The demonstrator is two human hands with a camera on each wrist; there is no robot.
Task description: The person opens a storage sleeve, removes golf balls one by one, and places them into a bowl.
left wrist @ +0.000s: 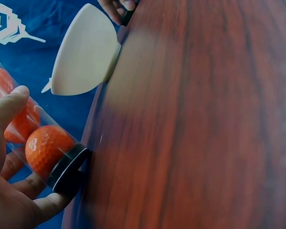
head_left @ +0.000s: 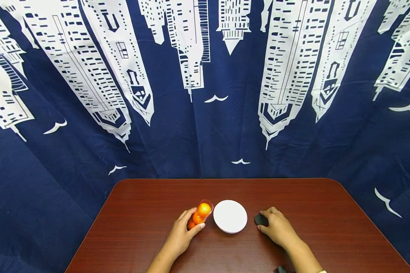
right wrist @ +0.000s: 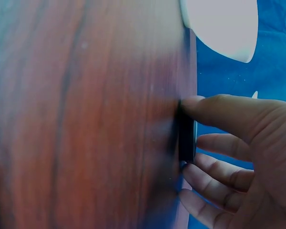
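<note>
My left hand [head_left: 179, 236] grips a clear plastic tube [head_left: 201, 214] of orange golf balls, thumb on one side and fingers round the other. In the left wrist view the tube leans, its black end cap [left wrist: 69, 168] low by the table and one golf ball [left wrist: 48, 149] just above it. My right hand [head_left: 278, 228] pinches a round black cap [head_left: 260, 220] on the table between thumb and fingers. Seen edge-on in the right wrist view, that cap [right wrist: 187, 136] lies flat, with the thumb at one edge and fingertips at the other.
Between the hands stands a white bowl [head_left: 230, 216] on the reddish-brown wooden table [head_left: 140, 201]. A small dark object [head_left: 281, 269] shows at the bottom edge, beside the right forearm. Behind the table hangs a blue cloth [head_left: 225, 132] with white city buildings.
</note>
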